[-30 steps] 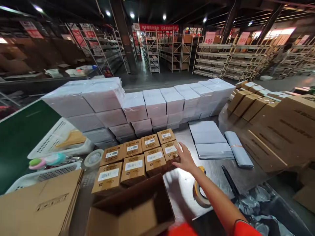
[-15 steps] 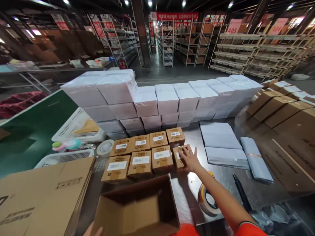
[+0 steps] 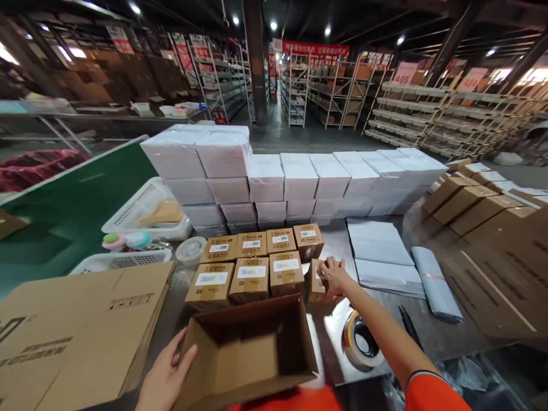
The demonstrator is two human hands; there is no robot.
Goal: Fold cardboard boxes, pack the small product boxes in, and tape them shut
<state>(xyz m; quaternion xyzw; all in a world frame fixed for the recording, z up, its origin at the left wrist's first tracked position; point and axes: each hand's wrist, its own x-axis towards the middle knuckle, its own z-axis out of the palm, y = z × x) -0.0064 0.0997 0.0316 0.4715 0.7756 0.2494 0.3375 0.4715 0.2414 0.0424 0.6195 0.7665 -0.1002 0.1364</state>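
My left hand (image 3: pixel 169 368) grips the left side of an open cardboard box (image 3: pixel 252 348), which is tilted toward me with its bare inside showing. My right hand (image 3: pixel 336 278) is closed over a small brown carton (image 3: pixel 315 282) with a white label, at the right end of the front row. A narrow gap parts this carton from its neighbour (image 3: pixel 286 273). Several more small labelled cartons (image 3: pixel 250 278) stand to the left in two rows, just beyond the open box.
White wrapped stacks (image 3: pixel 265 177) line the far side of the table. Tape rolls (image 3: pixel 362 342), a black pen-like tool (image 3: pixel 410 326) and grey mailer bags (image 3: pixel 385 245) lie on the right. Flattened cartons (image 3: pixel 81 331) and white baskets (image 3: pixel 148 211) are on the left.
The open box has come up and away from me, with more of my left hand now showing. My right hand has closed on the end carton, which sits slightly apart from the row.
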